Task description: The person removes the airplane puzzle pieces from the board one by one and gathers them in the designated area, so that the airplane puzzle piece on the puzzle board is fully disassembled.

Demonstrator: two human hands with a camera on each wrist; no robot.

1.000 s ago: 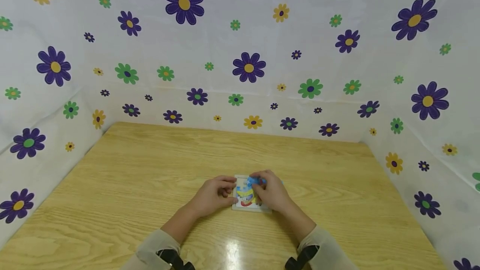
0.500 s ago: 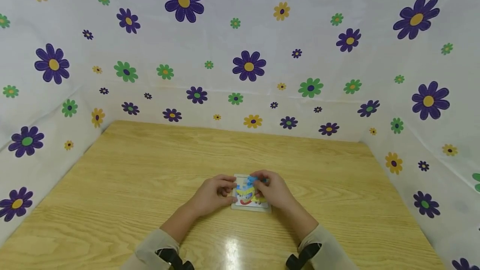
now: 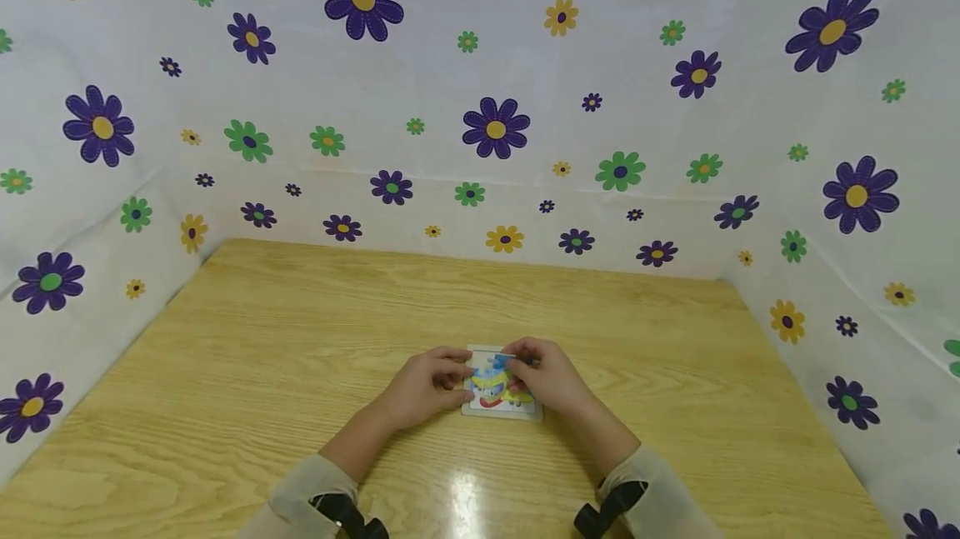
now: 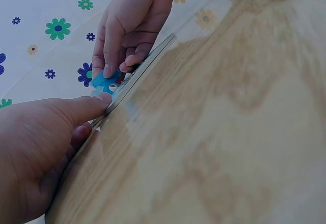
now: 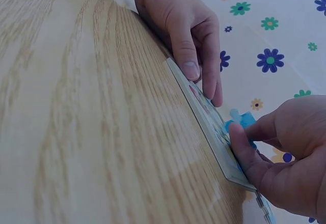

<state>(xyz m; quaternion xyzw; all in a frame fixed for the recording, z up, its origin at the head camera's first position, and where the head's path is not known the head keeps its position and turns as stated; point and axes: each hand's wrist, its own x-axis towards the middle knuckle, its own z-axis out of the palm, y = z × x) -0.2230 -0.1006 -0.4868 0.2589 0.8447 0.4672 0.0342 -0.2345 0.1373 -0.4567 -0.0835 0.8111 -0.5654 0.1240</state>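
Note:
A small jigsaw puzzle board [image 3: 501, 416] with a pale frame lies on the table, showing a yellow, blue and red picture. My left hand [image 3: 422, 391] rests at its left side, thumb and fingertips touching the frame's edge. At the upper right of the board, my right hand [image 3: 553, 376] pinches a blue puzzle piece [image 3: 501, 361] between thumb and fingers. From the right wrist view the blue piece [image 5: 246, 119] appears tilted above the picture, and whether it touches the board I cannot tell. The right hand covers the board's upper right corner.
The wood-grain table [image 3: 337, 306] stretches around the board, with a bright reflection near its front. White cloth [image 3: 435, 81] printed with flowers encloses the back and both sides. Dark straps [image 3: 611, 509] sit on both wrists.
My right hand has shifted slightly right with the blue piece, and more of the yellow picture shows beneath it. The left hand stays at the board's left edge.

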